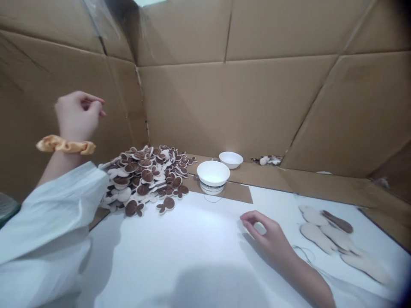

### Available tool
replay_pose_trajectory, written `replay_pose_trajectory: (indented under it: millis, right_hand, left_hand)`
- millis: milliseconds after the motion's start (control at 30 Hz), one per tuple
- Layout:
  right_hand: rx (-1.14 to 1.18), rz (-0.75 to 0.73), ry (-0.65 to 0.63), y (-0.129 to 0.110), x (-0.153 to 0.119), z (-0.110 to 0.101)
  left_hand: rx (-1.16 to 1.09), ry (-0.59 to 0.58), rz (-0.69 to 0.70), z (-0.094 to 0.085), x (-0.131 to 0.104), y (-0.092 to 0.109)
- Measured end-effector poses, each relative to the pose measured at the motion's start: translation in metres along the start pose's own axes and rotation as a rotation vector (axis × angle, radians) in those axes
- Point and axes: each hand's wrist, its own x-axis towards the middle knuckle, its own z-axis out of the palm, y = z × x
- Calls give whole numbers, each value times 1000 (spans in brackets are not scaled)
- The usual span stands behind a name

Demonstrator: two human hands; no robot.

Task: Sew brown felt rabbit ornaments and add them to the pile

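Note:
My left hand (78, 113) is raised at the left, above and left of a heap of brown and white bunny-shaped pieces (147, 175). Its thumb and fingertips are pressed together; whatever they hold, if anything, is too small to name. Low over the white table, right of the middle, my right hand (268, 235) has thumb and forefinger pinched, and nothing I can make out shows between them. A thin thread (305, 252) lies near the right wrist. One bunny-shaped piece (166, 205) lies at the heap's front edge.
A stack of white bowls (213, 173) stands right of the heap, with another white bowl (231, 159) behind. Several flat pale pieces (316, 236) and a brown one (337, 221) lie at the right. Cardboard walls (240, 107) enclose the white table (160, 256).

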Motion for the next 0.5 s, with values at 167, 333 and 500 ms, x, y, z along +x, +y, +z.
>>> replay_pose_trajectory:
  millis: [167,333,500]
  right_hand:
    - [-286,-6,110,26,-37,-27]
    - [-421,-38,39,23,-58,-42]
    - [-468,-87,54,22,-62,-56]
  left_hand:
    - [-114,-194,202,26,-70,72]
    - [-232,-787,802,96,-150,134]
    - [-335,-1005,973,152,-190,191]
